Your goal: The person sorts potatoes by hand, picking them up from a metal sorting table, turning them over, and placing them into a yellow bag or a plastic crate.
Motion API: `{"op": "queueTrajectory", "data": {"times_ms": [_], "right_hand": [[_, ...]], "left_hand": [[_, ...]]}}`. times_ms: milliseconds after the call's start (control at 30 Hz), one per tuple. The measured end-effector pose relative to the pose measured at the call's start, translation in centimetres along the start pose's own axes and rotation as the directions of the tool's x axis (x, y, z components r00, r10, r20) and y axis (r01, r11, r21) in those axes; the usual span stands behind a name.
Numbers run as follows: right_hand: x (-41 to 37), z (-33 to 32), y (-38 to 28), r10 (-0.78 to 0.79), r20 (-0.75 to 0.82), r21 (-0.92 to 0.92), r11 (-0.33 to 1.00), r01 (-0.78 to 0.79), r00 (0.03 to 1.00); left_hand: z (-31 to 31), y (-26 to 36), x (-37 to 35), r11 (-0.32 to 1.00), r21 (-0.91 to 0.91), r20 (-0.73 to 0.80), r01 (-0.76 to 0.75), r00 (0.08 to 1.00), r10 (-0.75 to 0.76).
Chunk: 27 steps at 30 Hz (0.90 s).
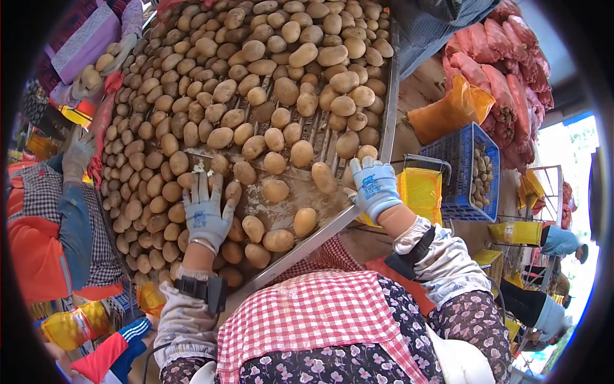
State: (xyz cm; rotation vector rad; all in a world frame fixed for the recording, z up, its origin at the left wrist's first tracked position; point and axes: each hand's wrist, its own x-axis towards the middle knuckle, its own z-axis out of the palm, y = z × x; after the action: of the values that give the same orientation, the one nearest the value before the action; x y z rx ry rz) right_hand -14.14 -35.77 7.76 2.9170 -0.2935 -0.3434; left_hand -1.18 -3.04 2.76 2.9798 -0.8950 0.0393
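My left hand (207,216), in a pale blue and white work glove, lies over the potatoes (218,138) with its fingers stretched out. Brown potatoes touch it on both sides, and nothing shows in its grasp. At the right corner of the sorting table, my right hand (375,187), gloved the same way, rests by the metal rim (348,217) with fingers apart. One potato (367,152) sits just beyond its fingertips. Between my hands, several loose potatoes lie on the dirty table surface (252,200); the rest of the heap is dense to the left and far side.
Right of the table stand a yellow mesh bag (421,192) and a blue crate (462,176) with potatoes. Behind them are an orange bag (451,110) and stacked red sacks (502,77). Co-workers stand along the left; one gloved hand (78,155) is near the table edge.
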Motion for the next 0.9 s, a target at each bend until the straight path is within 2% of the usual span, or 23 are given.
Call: {"op": "queueTrajectory", "data": {"times_ms": [67,133,167,200,233,267,300,333,367,400,433,467,533,567,600,633,667,700,733,767,800,867,900], "right_hand": [[0.9,-0.6,-0.4,0.007,0.041,0.024,1.0,-0.008,0.999],[1.2,-0.3,0.2,0.007,0.064,0.074,0.997,-0.012,0.998],[1.3,1.5,1.1,0.028,0.023,0.556,0.831,-0.036,0.999],[1.2,2.1,1.2,0.059,0.008,0.894,0.447,-0.033,0.998],[0.8,2.6,0.9,-0.035,0.081,0.996,-0.027,-0.082,0.996],[0.5,1.8,0.0,-0.05,0.083,0.996,-0.026,-0.084,0.995],[0.3,0.5,-1.2,-0.193,0.167,0.869,-0.435,-0.236,0.967],[0.5,-0.2,-2.1,-0.356,0.18,0.562,-0.728,-0.393,0.917],[1.0,0.1,-2.7,-0.511,0.121,0.445,-0.738,-0.506,0.851],[1.4,-0.3,-4.1,-0.529,0.117,0.445,-0.729,-0.52,0.841],[1.6,-0.9,-5.9,-0.466,0.179,0.503,-0.714,-0.488,0.866],[1.6,-1.5,-7.1,-0.395,0.235,0.559,-0.692,-0.456,0.888],[1.7,-1.1,-5.8,-0.436,0.229,0.722,-0.524,-0.452,0.87],[2.4,0.5,-5.0,-0.261,0.27,0.96,-0.004,-0.28,0.927],[2.8,1.0,-4.6,-0.101,0.189,0.827,0.553,-0.103,0.977],[2.9,1.2,-4.3,0.006,0.027,0.788,0.615,-0.026,1.0],[2.8,0.7,-4.4,0.103,-0.142,0.735,0.677,0.036,0.985],[2.7,-2.1,-5.0,0.127,0.092,0.66,0.735,-0.156,0.988],[3.0,-1.2,-6.1,0.124,0.095,0.664,0.732,-0.156,0.988],[3.4,0.7,-7.3,0.08,0.128,0.67,0.727,-0.146,0.989],[3.7,2.0,-8.4,0.035,0.159,0.676,0.725,-0.134,0.987],[4.2,3.7,-9.5,-0.069,0.094,0.764,0.645,-0.028,0.993],[4.4,4.4,-9.7,-0.085,-0.049,0.869,0.488,0.085,0.995]], "left_hand": [[0.0,-0.4,-2.7,0.999,0.022,0.06,-0.042,0.997,0.041],[-2.3,0.1,-3.9,0.999,0.005,-0.039,-0.052,0.998,0.053],[-2.8,0.0,-3.9,0.961,-0.275,-0.036,0.009,0.999,-0.02],[-2.8,-0.1,-4.2,0.843,-0.533,-0.01,0.073,0.996,-0.093],[-1.8,0.2,-4.4,0.681,-0.729,-0.064,0.074,0.983,-0.174],[-3.1,1.8,-3.5,0.219,-0.951,0.168,0.22,0.957,-0.235],[-3.8,3.5,-2.2,-0.074,-0.984,0.169,0.163,0.982,-0.086],[-2.8,4.5,-1.1,-0.227,-0.969,0.078,0.099,0.992,0.099],[-3.6,6.4,-0.2,-0.293,-0.948,0.076,0.122,0.983,0.166],[-1.1,8.0,0.6,-0.378,-0.924,-0.03,0.05,0.979,0.202],[-3.3,9.7,0.9,-0.515,-0.847,0.013,0.133,0.973,0.229],[-4.5,10.3,1.3,-0.48,-0.845,0.131,0.235,0.962,0.24],[-3.2,9.9,1.6,-0.494,-0.836,0.132,0.239,0.961,0.241],[-2.6,9.5,1.4,-0.493,-0.836,0.138,0.241,0.962,0.236],[-2.1,9.1,1.1,-0.326,-0.936,0.102,0.134,0.988,0.113],[-1.8,8.4,1.1,-0.129,-0.991,0.036,0.036,0.999,-0.001],[-2.0,7.8,1.0,-0.124,-0.992,0.038,0.037,0.999,-0.009],[-2.4,7.3,0.7,0.056,-0.994,-0.1,-0.096,0.992,-0.072],[-2.8,7.0,0.5,0.241,-0.947,-0.244,-0.214,0.965,-0.101],[-3.2,7.5,0.4,-0.005,-0.991,-0.129,-0.133,0.971,-0.203],[-2.9,7.1,0.4,-0.003,-0.991,-0.128,-0.132,0.971,-0.204],[-2.6,5.6,0.6,-0.62,-0.767,0.316,0.165,0.939,-0.14],[-3.2,5.7,0.2,-0.59,-0.777,0.391,0.22,0.903,-0.178]]}}
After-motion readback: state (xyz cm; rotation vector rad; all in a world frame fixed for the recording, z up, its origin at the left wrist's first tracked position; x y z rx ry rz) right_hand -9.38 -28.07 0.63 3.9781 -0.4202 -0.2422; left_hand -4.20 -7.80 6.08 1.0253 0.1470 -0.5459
